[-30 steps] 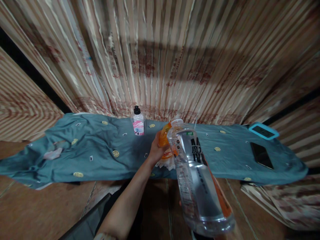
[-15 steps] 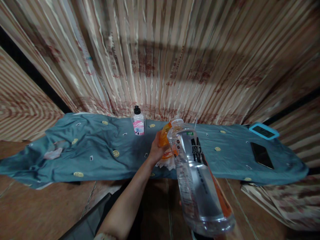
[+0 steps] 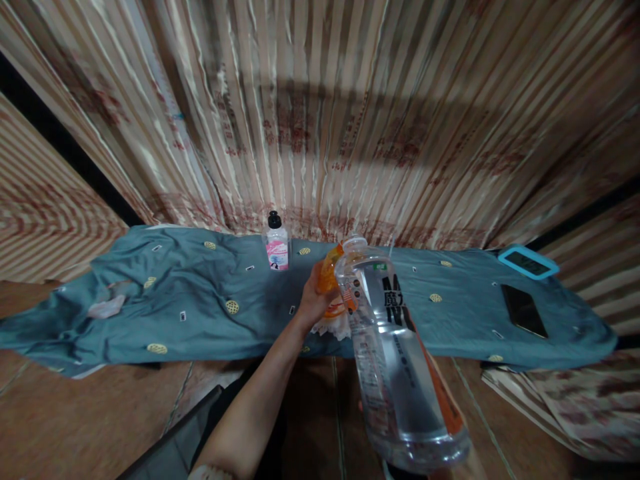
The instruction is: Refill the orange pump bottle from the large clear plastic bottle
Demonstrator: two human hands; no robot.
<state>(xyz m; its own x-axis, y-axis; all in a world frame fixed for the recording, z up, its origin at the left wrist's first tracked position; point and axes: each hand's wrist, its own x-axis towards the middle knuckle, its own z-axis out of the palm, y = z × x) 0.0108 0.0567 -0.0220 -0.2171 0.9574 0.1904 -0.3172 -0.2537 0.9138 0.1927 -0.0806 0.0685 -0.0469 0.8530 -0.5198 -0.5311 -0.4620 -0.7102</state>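
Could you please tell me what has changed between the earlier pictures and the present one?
Nothing visibly moved, and nothing was taken hold of or let go. The left hand still grips the orange container; the right hand, mostly hidden, still holds the large clear bottle. The pink-labelled bottle, phone and blue-framed device stayed in place.

Two bottles: one large bottle [image 3: 403,363], one small bottle [image 3: 277,251]. One orange container [image 3: 329,275], one phone [image 3: 523,311], one blue-framed device [image 3: 528,262], one cloth [image 3: 265,303].
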